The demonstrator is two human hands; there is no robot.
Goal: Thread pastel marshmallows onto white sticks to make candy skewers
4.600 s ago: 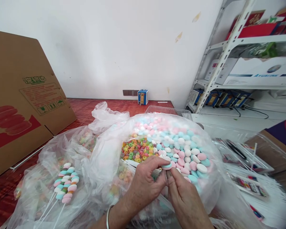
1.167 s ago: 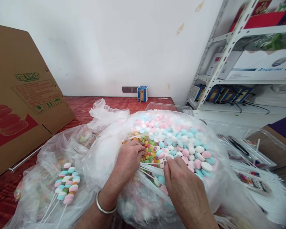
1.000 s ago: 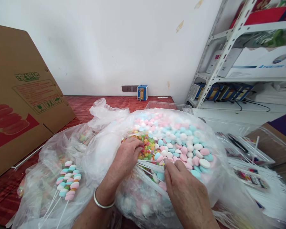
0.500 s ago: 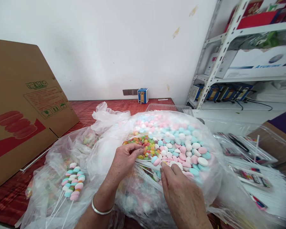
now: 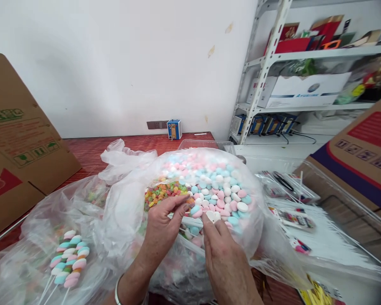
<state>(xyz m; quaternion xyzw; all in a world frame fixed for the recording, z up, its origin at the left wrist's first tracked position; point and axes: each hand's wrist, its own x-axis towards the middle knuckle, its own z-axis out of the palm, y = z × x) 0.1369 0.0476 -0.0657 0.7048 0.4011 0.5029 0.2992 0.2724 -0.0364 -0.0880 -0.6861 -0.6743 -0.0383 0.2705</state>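
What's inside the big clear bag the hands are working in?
The clear bag holds pink, blue and white disc candies and, at the left hand, small multicoloured ring candies. The right hand pinches a white candy. Deeper layers are hidden.

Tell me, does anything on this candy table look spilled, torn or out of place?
Nothing stands out. The pastel candies and coloured rings stay inside the clear bag, where the left hand and right hand work. The finished skewers lie bagged; the cardboard box just leans.

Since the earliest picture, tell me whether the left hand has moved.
Yes. The left hand went from the pastel candies leftward to the colourful ring candies.
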